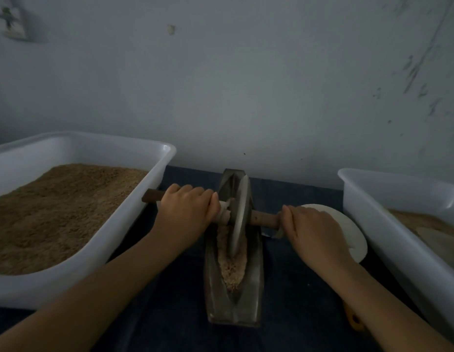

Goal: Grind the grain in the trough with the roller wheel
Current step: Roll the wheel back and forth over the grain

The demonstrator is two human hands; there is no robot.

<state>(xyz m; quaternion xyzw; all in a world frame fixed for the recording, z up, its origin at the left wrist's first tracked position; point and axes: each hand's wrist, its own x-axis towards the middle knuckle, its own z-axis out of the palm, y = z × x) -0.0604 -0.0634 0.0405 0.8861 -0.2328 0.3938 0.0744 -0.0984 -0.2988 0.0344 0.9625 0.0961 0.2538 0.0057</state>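
A narrow boat-shaped metal trough [210, 283] lies lengthwise in front of me on a dark cloth. Tan crushed grain [231, 265] fills its groove. A thin metal roller wheel [239, 212] stands upright in the groove, near the far half of the trough. A brown wooden axle [265, 219] runs through the wheel from left to right. My left hand [189, 207] grips the left part of the axle close to the wheel. My right hand [314, 232] grips the right end of the axle, which is wrapped in pale cloth.
A large white tub [134, 219] of brown grain stands at the left. A second white tub [388, 224] with tan meal stands at the right. A white dish [352, 232] lies under my right hand. An orange handle [354, 318] shows by my right forearm. A pale wall rises just behind.
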